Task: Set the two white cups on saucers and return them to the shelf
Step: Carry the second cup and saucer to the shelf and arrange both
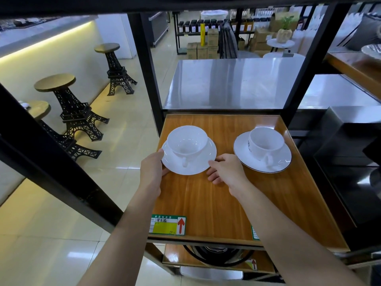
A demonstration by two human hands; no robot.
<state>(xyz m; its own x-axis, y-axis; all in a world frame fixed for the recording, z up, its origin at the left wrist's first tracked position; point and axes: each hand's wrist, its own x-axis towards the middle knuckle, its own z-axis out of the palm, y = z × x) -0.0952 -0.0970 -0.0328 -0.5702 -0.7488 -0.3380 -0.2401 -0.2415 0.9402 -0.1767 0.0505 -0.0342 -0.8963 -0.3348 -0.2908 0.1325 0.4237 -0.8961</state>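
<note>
Two white cups stand on saucers on the wooden shelf. The left cup sits upright on a plain white saucer, handle toward me. My left hand grips that saucer's left rim. My right hand pinches its right rim with fingertips on the edge. The right cup, with a small logo, rests on a dark-rimmed saucer, untouched by either hand.
Black metal posts frame the shelf. A steel table lies behind it. Price tags are stuck on the front edge. A lower shelf holds a dark round pan. Tower-shaped stools stand on the tiled floor at left.
</note>
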